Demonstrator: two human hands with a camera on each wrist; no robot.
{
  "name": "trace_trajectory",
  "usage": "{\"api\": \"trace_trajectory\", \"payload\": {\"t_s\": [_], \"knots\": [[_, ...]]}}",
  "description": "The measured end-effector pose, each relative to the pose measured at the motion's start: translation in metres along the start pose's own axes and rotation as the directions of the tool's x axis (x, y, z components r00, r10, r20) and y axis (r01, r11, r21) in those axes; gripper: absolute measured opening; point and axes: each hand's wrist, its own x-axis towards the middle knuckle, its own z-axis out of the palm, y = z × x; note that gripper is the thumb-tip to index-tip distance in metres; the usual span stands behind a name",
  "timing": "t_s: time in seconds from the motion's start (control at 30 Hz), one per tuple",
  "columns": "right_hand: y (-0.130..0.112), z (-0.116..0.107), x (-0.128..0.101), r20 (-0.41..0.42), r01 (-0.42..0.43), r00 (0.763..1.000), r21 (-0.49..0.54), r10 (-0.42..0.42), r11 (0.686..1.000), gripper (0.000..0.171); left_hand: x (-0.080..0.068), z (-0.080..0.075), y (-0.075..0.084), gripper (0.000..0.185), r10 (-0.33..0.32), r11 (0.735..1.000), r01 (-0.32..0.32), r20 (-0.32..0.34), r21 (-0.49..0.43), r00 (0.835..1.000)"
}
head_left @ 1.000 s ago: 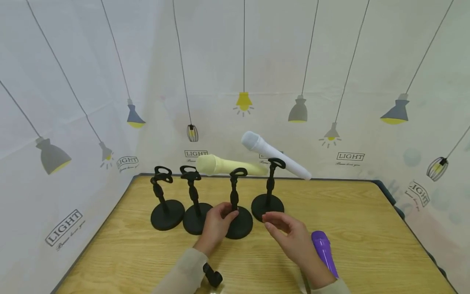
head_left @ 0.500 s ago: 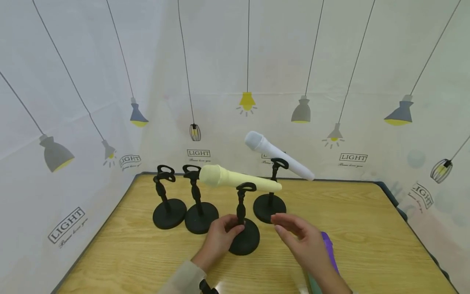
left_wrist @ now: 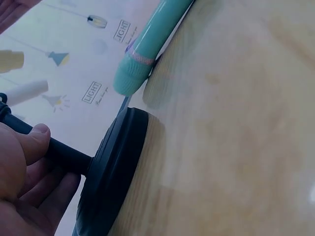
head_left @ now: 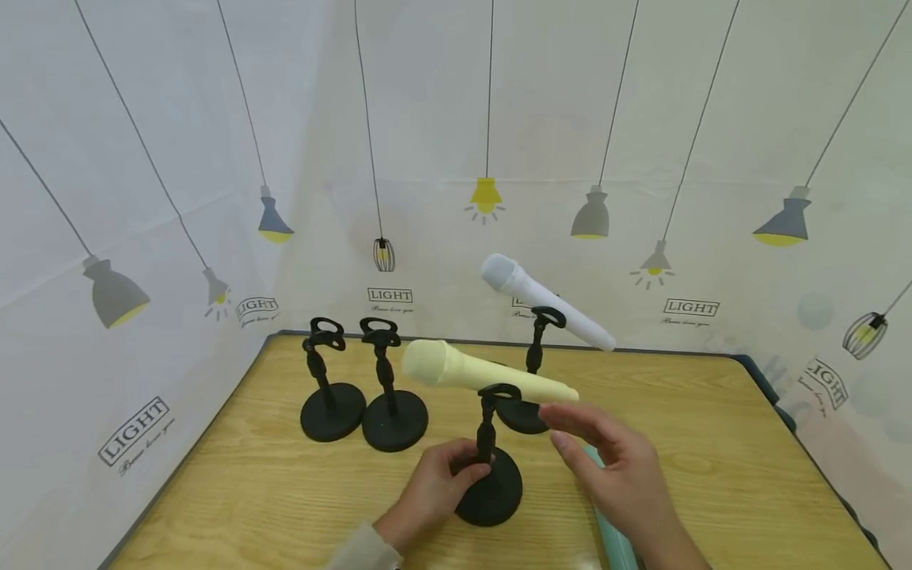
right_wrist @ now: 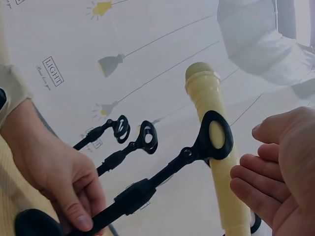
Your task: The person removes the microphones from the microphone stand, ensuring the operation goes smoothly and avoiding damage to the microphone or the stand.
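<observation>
A black microphone stand [head_left: 492, 495] holds a pale yellow microphone [head_left: 484, 376] lying level in its clip. My left hand [head_left: 466, 469] grips the stand's stem just above the round base [left_wrist: 113, 177]; in the left wrist view the thumb [left_wrist: 34, 140] lies on the stem. My right hand [head_left: 563, 427] hovers open beside the yellow microphone's [right_wrist: 216, 157] tail end without touching it, its fingers [right_wrist: 266, 172] slightly bent. A teal microphone [head_left: 613, 542] lies on the table under my right forearm, also shown as the teal microphone [left_wrist: 147, 44] past the base.
Two empty black stands [head_left: 331, 396] [head_left: 393, 405] stand at the back left of the wooden table [head_left: 235, 491]. Behind, a further stand [head_left: 530, 372] carries a white microphone [head_left: 545, 305]. A printed backdrop surrounds the table on three sides.
My left hand has dragged the stand with the yellow microphone out of the row, toward me and rightward. The right hand moved along beside it. The purple microphone left view; a teal one shows.
</observation>
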Motion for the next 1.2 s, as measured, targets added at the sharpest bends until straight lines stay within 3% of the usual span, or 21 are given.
{"api": "trace_trajectory", "payload": {"t_s": [0.17,0.37,0.6,0.9,1.0,1.2], "knots": [[-0.01,-0.005,0.006,0.001,0.062,0.998,0.032,-0.062,0.998,0.039,-0.005,0.005,0.002,0.02,0.015,1.0,-0.016,0.049,0.003,0.999],[-0.021,-0.012,0.013,0.04,0.031,0.999,-0.028,-0.03,0.999,0.04,-0.011,0.011,0.003,0.019,0.034,0.999,-0.036,0.09,0.015,0.995],[-0.03,-0.014,0.022,0.09,0.014,0.996,-0.084,-0.006,0.996,0.039,-0.018,0.016,0.005,0.018,0.013,1.0,-0.011,0.119,-0.023,0.993],[-0.035,-0.009,0.032,0.135,0.055,0.99,-0.124,-0.038,0.991,0.038,-0.025,0.021,0.009,0.018,0.023,0.999,-0.017,0.148,-0.037,0.989],[-0.037,-0.006,0.034,0.149,0.062,0.988,-0.106,-0.045,0.992,0.04,-0.027,0.023,0.01,0.017,-0.002,0.999,0.009,0.153,-0.043,0.988],[-0.037,0.003,0.04,0.181,0.205,0.968,-0.156,-0.176,0.966,0.048,-0.029,0.024,0.013,0.016,-0.028,0.998,0.038,0.17,-0.057,0.985]]}}
